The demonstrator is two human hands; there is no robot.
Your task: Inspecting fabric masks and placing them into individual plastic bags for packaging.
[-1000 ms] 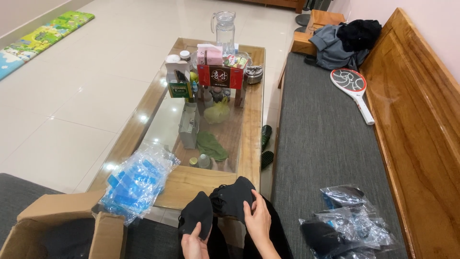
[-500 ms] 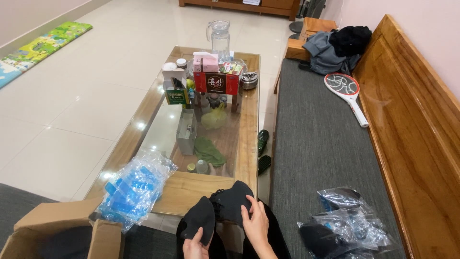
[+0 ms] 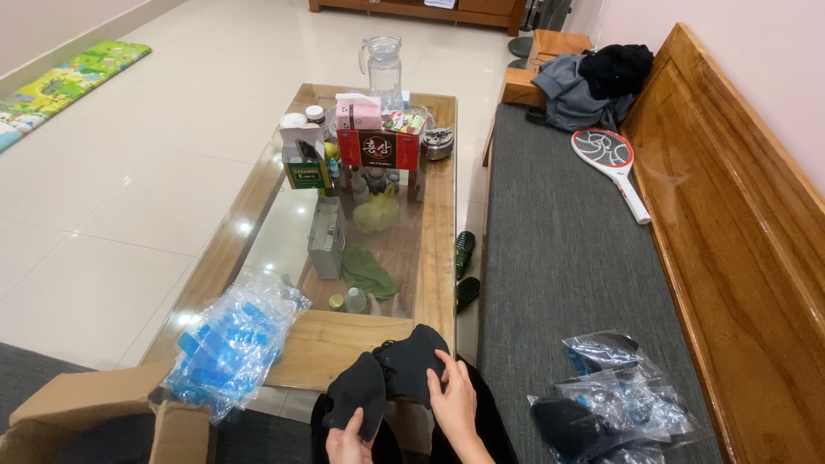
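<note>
A living room, glass-topped counter (image 3: pixel 434 258) just ahead of the hands. The left hand (image 3: pixel 348 445) grips one edge of a black fabric piece (image 3: pixel 395 382); the right hand (image 3: pixel 454 404) pinches its other side (soft, light, floppy, I judge, best held by edges).

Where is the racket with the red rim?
In the head view, the racket lies far right on the grey bench cushion, just below the heap of clothes.
</note>
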